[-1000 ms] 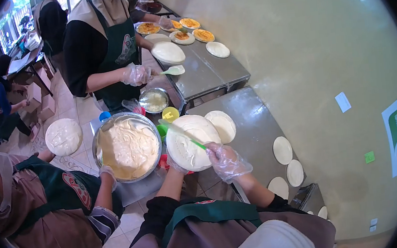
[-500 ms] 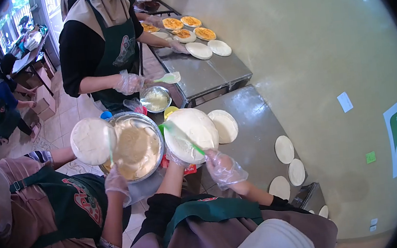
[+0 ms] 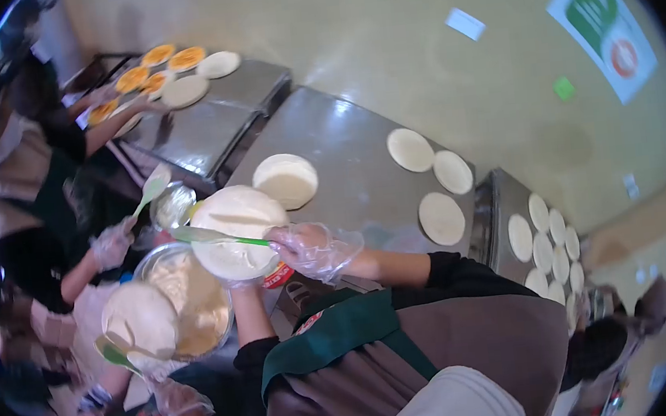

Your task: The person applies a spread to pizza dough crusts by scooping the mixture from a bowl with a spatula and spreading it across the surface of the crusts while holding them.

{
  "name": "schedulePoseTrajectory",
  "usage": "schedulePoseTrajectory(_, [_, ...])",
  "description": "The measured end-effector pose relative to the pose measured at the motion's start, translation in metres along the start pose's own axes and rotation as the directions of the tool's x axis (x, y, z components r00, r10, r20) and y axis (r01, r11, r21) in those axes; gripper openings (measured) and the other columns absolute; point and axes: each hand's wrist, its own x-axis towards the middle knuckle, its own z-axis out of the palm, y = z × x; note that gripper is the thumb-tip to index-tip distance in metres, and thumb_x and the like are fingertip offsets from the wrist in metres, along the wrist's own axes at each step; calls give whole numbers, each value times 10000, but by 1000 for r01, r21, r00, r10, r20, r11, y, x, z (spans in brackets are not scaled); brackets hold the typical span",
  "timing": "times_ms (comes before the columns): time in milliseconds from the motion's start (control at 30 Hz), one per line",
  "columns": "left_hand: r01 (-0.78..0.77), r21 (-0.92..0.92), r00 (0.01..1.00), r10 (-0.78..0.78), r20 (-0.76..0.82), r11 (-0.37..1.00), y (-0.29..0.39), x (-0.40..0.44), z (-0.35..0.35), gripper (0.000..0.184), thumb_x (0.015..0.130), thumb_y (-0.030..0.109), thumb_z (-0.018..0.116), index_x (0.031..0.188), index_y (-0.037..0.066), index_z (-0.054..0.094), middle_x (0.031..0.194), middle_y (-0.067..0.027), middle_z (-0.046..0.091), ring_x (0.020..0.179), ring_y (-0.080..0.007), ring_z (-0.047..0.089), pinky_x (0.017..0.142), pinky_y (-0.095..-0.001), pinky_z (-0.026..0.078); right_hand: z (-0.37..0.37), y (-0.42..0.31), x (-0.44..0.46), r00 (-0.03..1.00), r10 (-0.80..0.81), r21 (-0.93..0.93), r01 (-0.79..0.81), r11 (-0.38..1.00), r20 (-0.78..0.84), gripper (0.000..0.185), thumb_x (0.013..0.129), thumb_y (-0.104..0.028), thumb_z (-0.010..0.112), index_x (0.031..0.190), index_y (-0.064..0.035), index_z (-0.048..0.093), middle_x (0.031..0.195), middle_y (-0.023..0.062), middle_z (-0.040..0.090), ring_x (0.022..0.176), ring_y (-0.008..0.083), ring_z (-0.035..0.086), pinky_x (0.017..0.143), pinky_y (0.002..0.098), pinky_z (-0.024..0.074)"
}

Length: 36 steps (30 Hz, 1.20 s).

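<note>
Right hand: the person's right hand (image 3: 305,247), gloved in clear plastic, had its fingers closed around the handle of a long green-handled spatula with a pale green blade (image 3: 209,234).
Left hand: the person's left hand (image 3: 244,283), also gloved, was under a large round white disc (image 3: 240,202), supporting it from below; its fingers were mostly hidden, so how far they were open could not be told.
White disc: held tilted between a wide silver metal bowl (image 3: 148,265) and a long grey metal counter (image 3: 346,179), its upper face looking smeared with white cream.
Spatula blade: across the disc, its tip past the left rim; whether it touched the surface could not be told.
Metal bowl: pale yellowish cream (image 3: 202,301) inside, partly covered by another white disc (image 3: 139,319) held by a co-worker.
Grey counter: one pale round disc (image 3: 286,182) near the held one, a group of three pale discs (image 3: 441,218) farther along.
Spreading step: apparently smoothing cream over the disc.
Next stroke: seemed to call for a steady left hand and the blade laid flat, with light pressure toward the rim.
</note>
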Motion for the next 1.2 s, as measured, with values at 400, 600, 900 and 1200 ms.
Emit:
schedulePoseTrajectory(400, [169,6,978,-169,123,986,-15,7,8,585,936,491,318,1376,106,357,1349,-127,450,1199,-316,471,1009,-491,388,-3,1,-30,964,149,19,-149,989,-220,195,886,-142,505,1030,-41,588,836,198,628,742,376,616,660,433,489])
schedulePoseTrajectory(600, [159,2,981,-158,112,987,-2,-2,-3,588,937,492,313,1378,105,354,1355,-127,445,1203,-317,467,1012,-493,383,-1,-2,-31,953,59,-8,-65,998,-296,206,893,-167,507,1026,-31,585,842,208,632,734,380,623,648,438,494])
schedulePoseTrajectory(900, [140,-61,990,-138,28,988,5,-50,-1,593,938,494,305,1382,104,349,1365,-127,436,1210,-319,461,1017,-497,376,-5,-8,-19,965,38,123,-6,992,-261,168,878,-116,544,1002,-27,614,861,199,646,771,374,635,671,401,497])
schedulePoseTrajectory(1200, [36,-79,999,-34,27,996,29,-80,3,583,942,489,298,1383,112,355,1372,-125,433,1215,-315,461,1013,-499,380,13,-11,-16,980,-5,212,48,976,-199,146,875,-75,551,986,6,603,846,180,648,742,277,647,663,346,490])
